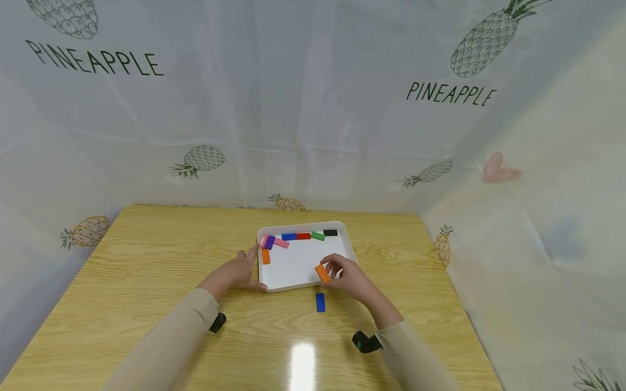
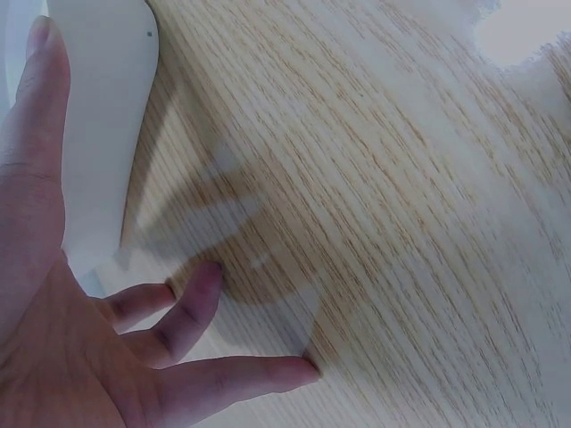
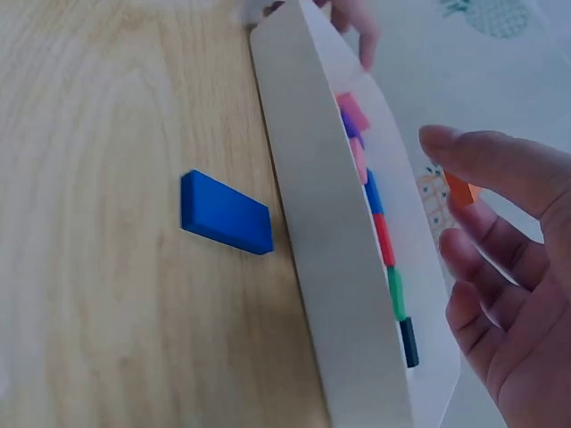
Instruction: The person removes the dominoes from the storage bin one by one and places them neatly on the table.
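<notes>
A shallow white tray (image 1: 298, 271) stands on the table, with several coloured blocks along its far and left sides. Between thumb and fingers, my right hand (image 1: 344, 276) pinches an orange block (image 1: 322, 273) above the tray's front right part; the thumb hides much of it in the right wrist view. My left hand (image 1: 240, 270) touches the tray's left side, fingers spread, its thumb (image 2: 40, 107) against the white wall. On the table in front of the tray lies a blue block (image 3: 227, 214), apart from both hands.
Inside the tray are another orange block (image 1: 265, 256), a purple block (image 1: 270, 242), pink blocks (image 1: 281, 243), a blue one, a red block (image 1: 303, 236), a green block (image 1: 318, 236) and a black block (image 1: 330, 233). A patterned curtain (image 1: 313, 108) hangs behind the wooden table (image 1: 171, 239).
</notes>
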The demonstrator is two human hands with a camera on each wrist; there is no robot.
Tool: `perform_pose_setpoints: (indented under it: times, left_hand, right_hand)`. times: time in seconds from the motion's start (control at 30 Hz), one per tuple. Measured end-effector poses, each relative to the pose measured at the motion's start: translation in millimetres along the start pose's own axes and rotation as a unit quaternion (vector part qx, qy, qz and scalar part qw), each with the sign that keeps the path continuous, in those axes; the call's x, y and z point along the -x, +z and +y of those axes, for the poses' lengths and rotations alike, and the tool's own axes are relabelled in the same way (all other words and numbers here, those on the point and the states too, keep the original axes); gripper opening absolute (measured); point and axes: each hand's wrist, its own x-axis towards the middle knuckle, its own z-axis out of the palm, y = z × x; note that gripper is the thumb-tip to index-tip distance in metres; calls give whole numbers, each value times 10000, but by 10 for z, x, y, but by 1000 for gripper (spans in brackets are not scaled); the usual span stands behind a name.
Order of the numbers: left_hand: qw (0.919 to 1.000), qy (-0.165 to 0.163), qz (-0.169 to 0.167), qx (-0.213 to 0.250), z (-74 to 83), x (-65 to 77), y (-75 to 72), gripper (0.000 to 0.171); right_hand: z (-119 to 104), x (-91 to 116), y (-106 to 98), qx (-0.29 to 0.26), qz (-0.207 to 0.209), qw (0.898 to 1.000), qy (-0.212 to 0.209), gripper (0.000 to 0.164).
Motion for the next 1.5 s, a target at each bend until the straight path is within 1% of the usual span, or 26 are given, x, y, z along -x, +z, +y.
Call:
perform_pose_setpoints:
  times: [0.17,0.37,0.47,0.63,0.73,0.8,0.93,1.0,1.13,1.23,1.5]
  left_hand:
    - [10000,-29,-4,54,-13,-3,-2,125]
    - [9998,61,-18,182,-11,-1,1,124]
    - [9998,22,-21,172,-7,2,-1,124]
    - [9998,-25,-44,176,10,28,-18,124]
    - [9996,51,-31,262,25,49,-30,123]
    - [9993,81,-16,364,32,62,-35,122]
    - [9989,103,14,458,29,78,-36,121]
    - [9988,109,19,474,25,80,-37,121]
    - [9989,116,-8,464,16,66,-32,122]
    - [9990,114,-35,423,12,56,-28,123]
    - [9993,77,-42,350,-9,28,-14,125]
  right_hand:
    - [55,170,64,-273,410,9986,207,45]
    - [141,360,154,-538,870,9935,500,47]
    - [203,426,202,-656,1063,9905,580,47]
    - [324,509,309,-1205,1273,9813,800,47]
    - [360,552,367,-1405,1340,9761,978,47]
    - [327,580,382,-1397,1374,9751,1042,47]
    - [168,637,369,-1143,1374,9788,1002,46]
    - [122,653,366,-1058,1380,9803,936,46]
    - [358,611,455,-1030,1452,9794,958,48]
    - [557,568,512,-984,1414,9795,1042,50]
    - [614,526,492,-528,1242,9857,1013,49]
